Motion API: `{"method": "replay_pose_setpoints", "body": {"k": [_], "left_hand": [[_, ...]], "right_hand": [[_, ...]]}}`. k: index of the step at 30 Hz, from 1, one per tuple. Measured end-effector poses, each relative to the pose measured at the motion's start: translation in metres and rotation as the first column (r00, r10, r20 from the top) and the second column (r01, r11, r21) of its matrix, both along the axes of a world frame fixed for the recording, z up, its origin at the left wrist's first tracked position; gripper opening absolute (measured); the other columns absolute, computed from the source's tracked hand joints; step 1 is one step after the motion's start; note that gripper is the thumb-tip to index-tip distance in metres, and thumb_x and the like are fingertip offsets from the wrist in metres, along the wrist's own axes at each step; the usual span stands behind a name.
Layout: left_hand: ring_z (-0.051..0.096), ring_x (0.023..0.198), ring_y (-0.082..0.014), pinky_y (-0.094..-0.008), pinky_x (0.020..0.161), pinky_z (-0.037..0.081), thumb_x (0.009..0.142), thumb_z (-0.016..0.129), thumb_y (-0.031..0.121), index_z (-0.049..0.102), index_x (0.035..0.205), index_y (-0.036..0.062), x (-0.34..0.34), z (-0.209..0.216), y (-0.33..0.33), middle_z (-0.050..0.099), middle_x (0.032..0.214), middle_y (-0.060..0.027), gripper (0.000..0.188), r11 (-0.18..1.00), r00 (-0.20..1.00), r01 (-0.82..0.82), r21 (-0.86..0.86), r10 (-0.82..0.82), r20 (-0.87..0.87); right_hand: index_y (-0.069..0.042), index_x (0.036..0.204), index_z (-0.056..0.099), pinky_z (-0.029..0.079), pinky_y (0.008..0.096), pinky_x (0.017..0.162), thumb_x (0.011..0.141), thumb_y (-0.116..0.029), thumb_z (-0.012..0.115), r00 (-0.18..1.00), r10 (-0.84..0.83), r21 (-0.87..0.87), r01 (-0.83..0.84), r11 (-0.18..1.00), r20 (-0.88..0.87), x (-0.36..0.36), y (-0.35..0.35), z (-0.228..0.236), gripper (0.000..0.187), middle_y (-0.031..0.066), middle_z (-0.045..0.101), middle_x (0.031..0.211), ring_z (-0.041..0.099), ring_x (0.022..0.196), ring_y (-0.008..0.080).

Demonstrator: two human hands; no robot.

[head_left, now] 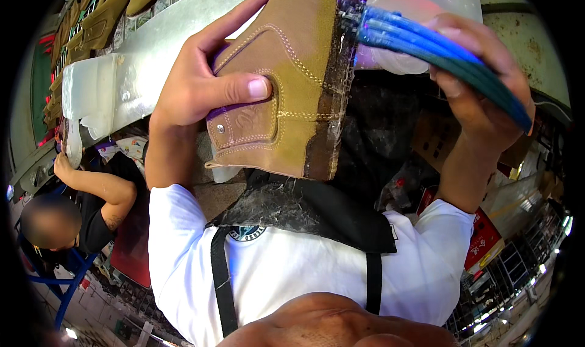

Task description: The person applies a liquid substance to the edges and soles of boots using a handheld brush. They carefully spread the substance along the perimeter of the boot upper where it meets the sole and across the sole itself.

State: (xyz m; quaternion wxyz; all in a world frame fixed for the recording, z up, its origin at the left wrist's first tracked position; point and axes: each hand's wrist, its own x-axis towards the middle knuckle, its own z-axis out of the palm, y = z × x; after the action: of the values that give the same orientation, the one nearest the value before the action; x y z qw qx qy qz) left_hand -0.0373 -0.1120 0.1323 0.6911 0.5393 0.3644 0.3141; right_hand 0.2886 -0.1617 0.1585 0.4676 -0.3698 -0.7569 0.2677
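Note:
A tan leather boot [298,60] with pale double stitching is held up in front of my chest, lying on its side. My left hand [201,88] is closed around its shaft, the thumb pressed on the leather near a small metal stud. Along the boot's right side, the bottom edge is a dark, shiny brown band [326,121]. My right hand [487,82] grips a brush with a blue and dark green handle [426,45], its far end smeared by motion. The brush's head meets the upper part of that dark band; its bristles are hard to make out.
A long bench with a whitish cover [152,39] runs behind the boot. A translucent plastic container [426,5] stands at the back right. Tan boots [103,21] line a rack at far left. Another person's arm [103,188] reaches the bench at left. Cardboard [429,136] lies below my right hand.

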Motion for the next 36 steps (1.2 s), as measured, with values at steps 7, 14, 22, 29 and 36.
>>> {"method": "replay_pose_setpoints", "body": {"k": [7, 14, 22, 29, 36], "left_hand": [[0.055, 0.134, -0.0277, -0.039, 0.115, 0.04, 0.069, 0.092, 0.016, 0.027, 0.158, -0.0079, -0.009, 0.007, 0.004, 0.051, 0.148, -0.0237, 0.113, 0.993, 0.996, 0.016, -0.113, -0.006, 0.091], [0.053, 0.134, -0.0253, -0.0376, 0.117, 0.035, 0.066, 0.092, 0.005, 0.029, 0.156, -0.011, 0.001, 0.017, -0.001, 0.051, 0.15, -0.0228, 0.111, 0.985, 0.999, -0.015, -0.173, 0.023, 0.044], [0.055, 0.133, -0.0257, -0.0379, 0.117, 0.036, 0.066, 0.09, 0.002, 0.031, 0.157, -0.0088, 0.008, 0.024, -0.009, 0.054, 0.147, -0.0221, 0.109, 0.978, 0.998, -0.046, -0.205, 0.053, 0.029], [0.056, 0.132, -0.0245, -0.0365, 0.115, 0.038, 0.069, 0.09, 0.004, 0.033, 0.157, -0.0053, 0.015, 0.021, -0.005, 0.056, 0.146, -0.0197, 0.106, 0.98, 0.997, -0.078, -0.183, 0.081, 0.009], [0.059, 0.128, -0.0235, -0.0352, 0.113, 0.041, 0.07, 0.09, 0.005, 0.035, 0.157, -0.0049, 0.028, 0.029, -0.01, 0.058, 0.143, -0.0192, 0.103, 0.975, 0.995, -0.087, -0.204, 0.077, -0.056]], "right_hand": [[0.005, 0.102, 0.068, 0.058, 0.0337, 0.063, 0.086, -0.013, 0.078, 0.977, 0.2, 0.021, -0.202, 0.979, 0.078, -0.032, -0.036, 0.004, 0.026, 0.0237, 0.073, 0.092, 0.073, 0.074, 0.0288], [0.005, 0.1, 0.069, 0.06, 0.0361, 0.071, 0.086, -0.015, 0.079, 0.991, 0.129, -0.011, -0.129, 0.992, 0.019, -0.024, -0.033, 0.0, 0.026, 0.0221, 0.073, 0.088, 0.074, 0.079, 0.0304], [0.006, 0.105, 0.067, 0.06, 0.0406, 0.08, 0.088, -0.016, 0.078, 0.997, 0.038, 0.068, -0.042, 0.997, 0.068, -0.015, -0.036, -0.001, 0.03, 0.0236, 0.073, 0.094, 0.074, 0.087, 0.0343], [0.006, 0.104, 0.067, 0.06, 0.0357, 0.066, 0.092, -0.025, 0.078, 0.999, 0.012, -0.002, -0.012, 1.0, -0.038, -0.026, -0.07, -0.015, 0.035, 0.023, 0.073, 0.093, 0.074, 0.077, 0.0299], [0.006, 0.104, 0.067, 0.059, 0.0337, 0.066, 0.085, -0.013, 0.08, 0.98, 0.115, -0.078, -0.103, 0.992, 0.161, -0.013, -0.068, 0.016, 0.029, 0.0248, 0.073, 0.097, 0.074, 0.077, 0.0289]]}}
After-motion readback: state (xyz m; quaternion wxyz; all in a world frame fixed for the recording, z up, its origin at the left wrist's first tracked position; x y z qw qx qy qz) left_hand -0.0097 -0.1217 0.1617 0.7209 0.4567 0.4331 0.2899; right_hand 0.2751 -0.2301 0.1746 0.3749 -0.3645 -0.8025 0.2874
